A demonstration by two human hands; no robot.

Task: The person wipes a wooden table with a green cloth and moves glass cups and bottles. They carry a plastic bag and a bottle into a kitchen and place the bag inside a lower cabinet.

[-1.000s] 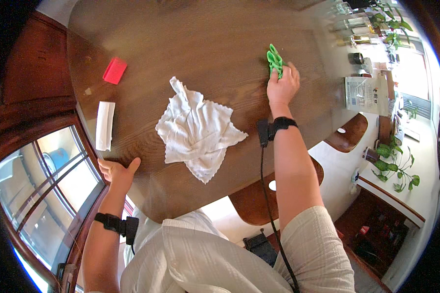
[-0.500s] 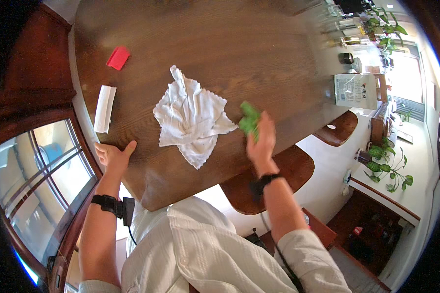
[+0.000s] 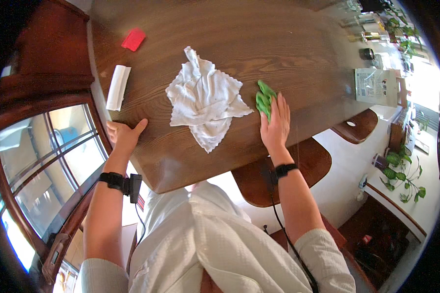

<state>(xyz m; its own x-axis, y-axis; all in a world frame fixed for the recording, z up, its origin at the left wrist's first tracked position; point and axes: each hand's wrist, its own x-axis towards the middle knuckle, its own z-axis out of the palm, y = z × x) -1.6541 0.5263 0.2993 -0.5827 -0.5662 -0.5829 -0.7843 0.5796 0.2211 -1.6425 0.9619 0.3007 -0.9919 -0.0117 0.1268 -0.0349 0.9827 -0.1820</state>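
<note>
The right hand (image 3: 275, 123) lay palm down at the green cloth (image 3: 265, 97), its fingers (image 3: 281, 108) stretched out nearly straight and close together, pointing away from the body. They touched the cloth along its right side, with part of it beneath the hand; whether the thumb pinched any of it could not be told. The crumpled green cloth was on the brown wooden desk (image 3: 303, 63), toward its near right edge, just beside the right-hand corner of a white cloth (image 3: 205, 97).

That white cloth was spread out in wrinkles between the two hands, well apart from the left one. The left hand (image 3: 125, 137) was at the desk's left edge, open, with its thumb splayed wide from the fingers and pointing in over the desk; the other fingers were partly bent toward the edge and gripped nothing visible. Near it, farther up the same edge, lay a long white piece (image 3: 118, 88), and beyond that a small red object (image 3: 133, 39).
</note>
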